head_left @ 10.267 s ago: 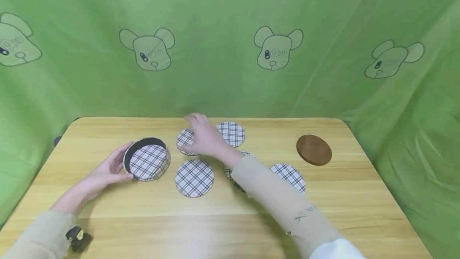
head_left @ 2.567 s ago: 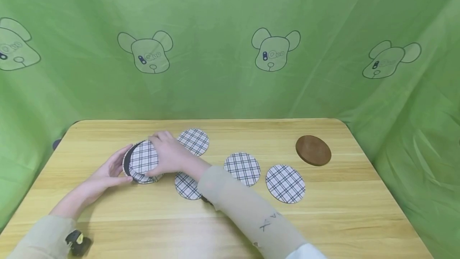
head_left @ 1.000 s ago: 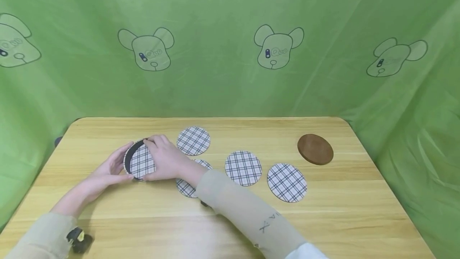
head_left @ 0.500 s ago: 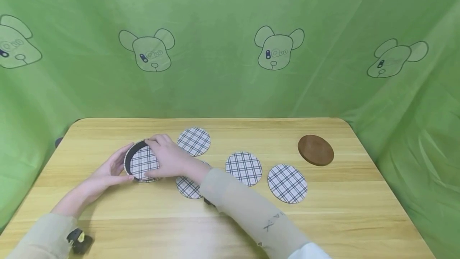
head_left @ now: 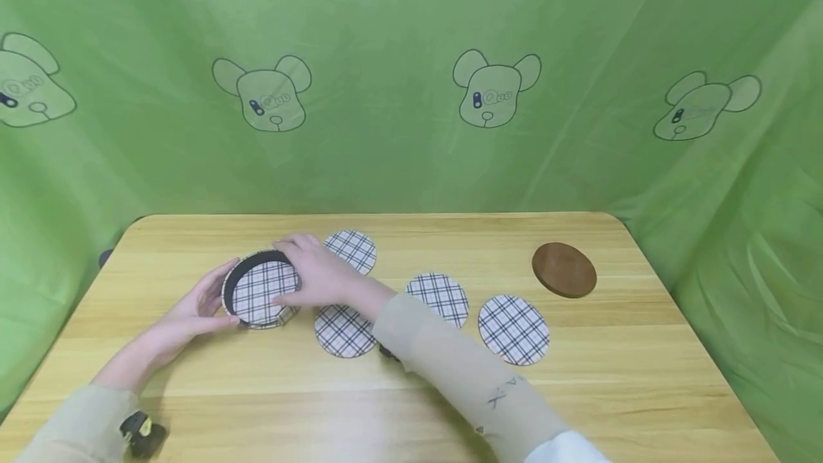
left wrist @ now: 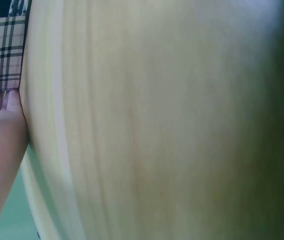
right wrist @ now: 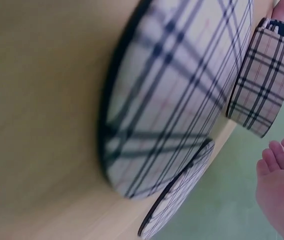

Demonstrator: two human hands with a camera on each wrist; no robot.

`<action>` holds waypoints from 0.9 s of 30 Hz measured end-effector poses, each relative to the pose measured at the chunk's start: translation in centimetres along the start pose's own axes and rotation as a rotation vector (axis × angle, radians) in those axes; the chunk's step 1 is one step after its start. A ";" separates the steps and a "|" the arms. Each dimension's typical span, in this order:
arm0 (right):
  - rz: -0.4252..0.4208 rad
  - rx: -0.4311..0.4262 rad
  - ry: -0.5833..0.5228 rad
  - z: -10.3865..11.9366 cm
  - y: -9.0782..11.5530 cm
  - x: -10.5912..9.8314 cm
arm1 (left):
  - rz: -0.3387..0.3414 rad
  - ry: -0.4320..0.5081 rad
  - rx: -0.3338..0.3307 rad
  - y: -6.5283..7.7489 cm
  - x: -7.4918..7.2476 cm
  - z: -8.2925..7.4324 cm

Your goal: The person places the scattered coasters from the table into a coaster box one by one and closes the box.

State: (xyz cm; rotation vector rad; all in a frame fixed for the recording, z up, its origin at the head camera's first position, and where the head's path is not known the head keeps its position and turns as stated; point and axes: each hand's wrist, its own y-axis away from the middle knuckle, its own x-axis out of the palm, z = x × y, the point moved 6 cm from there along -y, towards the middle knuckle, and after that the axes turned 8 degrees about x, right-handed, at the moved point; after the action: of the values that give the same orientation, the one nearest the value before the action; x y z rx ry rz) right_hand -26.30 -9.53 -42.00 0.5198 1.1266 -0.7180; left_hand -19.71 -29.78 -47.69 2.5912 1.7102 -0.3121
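Observation:
A round plaid coaster holder (head_left: 241, 277) with a dark inner wall stands on the left of the table, a plaid coaster (head_left: 262, 295) lying inside it. My left hand (head_left: 189, 314) holds its left side, fingers behind and thumb in front. Over the holder's right edge hovers my right hand (head_left: 318, 274), thumb and fingers spread, covering part of the rim. Nothing shows in that hand; in the right wrist view, its fingers (right wrist: 277, 155) are apart from the holder (right wrist: 267, 80). In the left wrist view, fingers reach the holder's plaid wall (left wrist: 2, 55).
Several plaid coasters lie flat: one at the back (head_left: 356, 250), one in front of it (head_left: 345, 334), others to the right (head_left: 444, 295) (head_left: 513, 329). A brown round disc (head_left: 564, 270) lies further right. A green curtain (head_left: 386, 163) hangs behind the wooden table (head_left: 321, 413).
A back coaster was taken from the table by the right hand and placed into the holder. That hand has since let go and shifted slightly right. The left hand stays put.

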 end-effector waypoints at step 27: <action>0.016 0.053 -0.106 -6.7 0.9 -1.4 | -0.004 0.011 -0.002 0.0 -0.1 0.0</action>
State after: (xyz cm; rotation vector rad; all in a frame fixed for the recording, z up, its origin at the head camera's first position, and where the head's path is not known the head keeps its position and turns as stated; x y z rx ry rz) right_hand -30.12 -3.84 -43.06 0.5298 1.0058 -0.7545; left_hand -19.79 -29.84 -47.69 2.5934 1.7179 -0.2969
